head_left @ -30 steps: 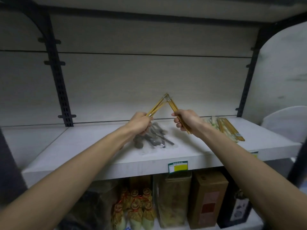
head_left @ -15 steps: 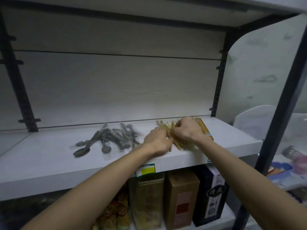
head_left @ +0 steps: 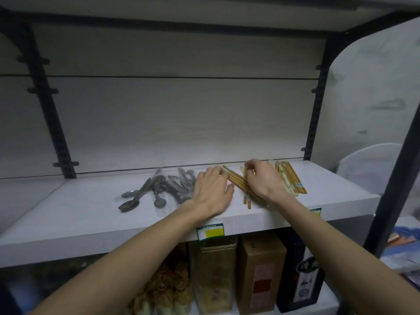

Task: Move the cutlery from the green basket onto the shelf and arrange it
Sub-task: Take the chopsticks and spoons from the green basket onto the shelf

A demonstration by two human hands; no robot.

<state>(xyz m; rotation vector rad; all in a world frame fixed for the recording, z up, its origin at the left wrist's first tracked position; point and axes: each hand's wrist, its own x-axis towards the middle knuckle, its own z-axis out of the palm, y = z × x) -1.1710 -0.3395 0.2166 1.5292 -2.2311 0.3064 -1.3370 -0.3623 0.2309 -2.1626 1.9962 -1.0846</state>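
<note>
Head view: the left hand (head_left: pixel 212 193) lies palm down on the shelf (head_left: pixel 91 214), fingers straight and slightly spread, their tips touching the left edge of the chopsticks (head_left: pixel 238 184). The right hand (head_left: pixel 261 178) sits on top of the same pile, fingers curled down onto the sticks; whether they pinch any single stick cannot be told.

The chopsticks lie on the shelf's right half in two lots: a slanted group between the hands, with two ends poking toward the front edge, and a straighter row just beyond the right hand. The spoons (head_left: pixel 156 189), in clear wrap, lie loosely heaped to the left of the left hand. The green basket is not in view.

Assessment: the step in hand appears to be squaring the slanted group against the neat row. To do it well, keep the left fingers flat as a fence and push sideways along the board, not downward, so the sticks slide rather than roll. The right hand should press lightly, then draw the two stray ends back level with the rest. The sticks near the front edge could roll off if pushed carelessly.
</note>
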